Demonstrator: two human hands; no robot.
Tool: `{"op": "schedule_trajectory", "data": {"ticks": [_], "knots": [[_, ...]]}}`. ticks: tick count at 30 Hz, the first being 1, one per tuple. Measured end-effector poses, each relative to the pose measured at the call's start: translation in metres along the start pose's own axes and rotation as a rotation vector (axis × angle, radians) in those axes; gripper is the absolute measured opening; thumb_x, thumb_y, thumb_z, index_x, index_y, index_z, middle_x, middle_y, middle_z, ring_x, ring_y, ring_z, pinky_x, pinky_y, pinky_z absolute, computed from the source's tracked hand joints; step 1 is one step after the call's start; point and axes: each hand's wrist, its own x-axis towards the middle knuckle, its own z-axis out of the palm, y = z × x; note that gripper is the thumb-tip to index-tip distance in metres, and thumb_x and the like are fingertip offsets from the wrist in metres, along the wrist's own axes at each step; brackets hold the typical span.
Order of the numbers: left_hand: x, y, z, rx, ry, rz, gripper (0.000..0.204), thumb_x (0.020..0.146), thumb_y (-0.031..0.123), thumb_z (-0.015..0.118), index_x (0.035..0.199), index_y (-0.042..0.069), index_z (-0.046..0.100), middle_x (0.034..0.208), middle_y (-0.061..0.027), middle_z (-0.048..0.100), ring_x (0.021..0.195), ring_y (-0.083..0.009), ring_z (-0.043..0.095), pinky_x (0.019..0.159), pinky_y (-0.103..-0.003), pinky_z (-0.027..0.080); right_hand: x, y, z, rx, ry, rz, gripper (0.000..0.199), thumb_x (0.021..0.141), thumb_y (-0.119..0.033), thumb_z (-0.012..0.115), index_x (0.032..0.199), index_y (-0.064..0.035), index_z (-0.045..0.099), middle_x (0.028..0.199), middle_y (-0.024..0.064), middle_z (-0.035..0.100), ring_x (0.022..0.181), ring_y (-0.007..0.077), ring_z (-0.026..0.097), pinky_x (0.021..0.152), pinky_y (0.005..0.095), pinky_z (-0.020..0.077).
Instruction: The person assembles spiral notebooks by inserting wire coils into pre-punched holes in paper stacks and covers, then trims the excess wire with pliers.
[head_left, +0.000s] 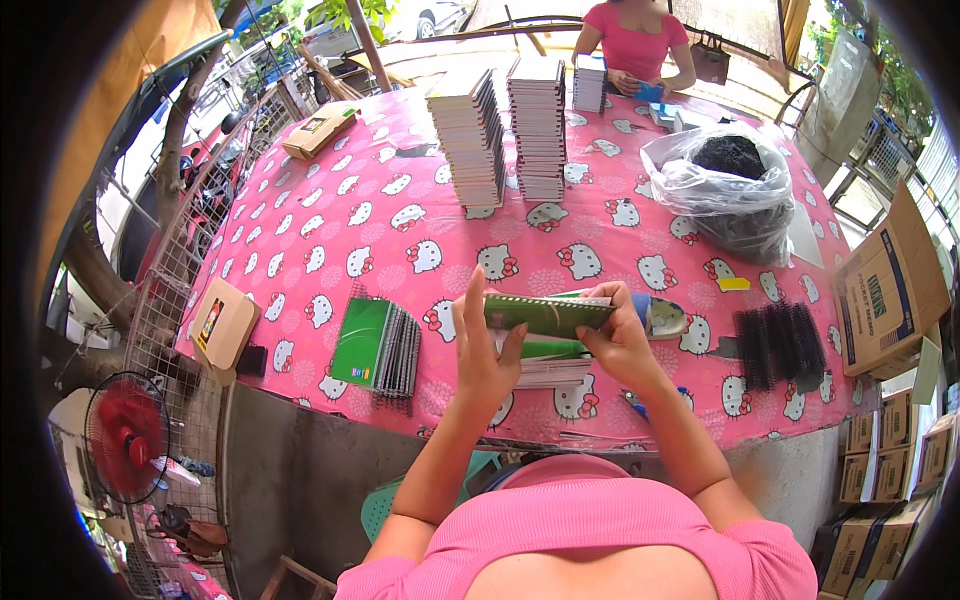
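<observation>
A small green notebook is held up at the middle of the table's near side, a row of holes or coils along its upper edge. My left hand has its thumb on the notebook's left end, the index finger pointing up. At the other end my right hand pinches it between thumb and fingers. Below the hands lies a pile of white-paged books with a green cover on top. To the left is a row of green spiral notebooks. Black binding coils lie in a heap to the right.
Two tall stacks of spiral notebooks stand farther back. A clear plastic bag holds black coils. A co-worker handles a blue item across the table. Cardboard boxes stand at right, a red fan at left.
</observation>
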Motion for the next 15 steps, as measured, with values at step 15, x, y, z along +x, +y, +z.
{"op": "schedule_trajectory", "data": {"ticks": [15], "knots": [[-0.012, 0.010, -0.009, -0.037, -0.164, -0.122, 0.066, 0.078, -0.007, 0.065, 0.138, 0.009, 0.044, 0.116, -0.0137, 0.047, 0.105, -0.0255, 0.048, 0.088, -0.035, 0.041, -0.007, 0.001, 0.009, -0.093, 0.035, 0.011, 0.039, 0.080, 0.012, 0.064, 0.104, -0.0077, 0.040, 0.106, 0.0039, 0.048, 0.099, 0.0105, 0.047, 0.089, 0.0258, 0.0404]]}}
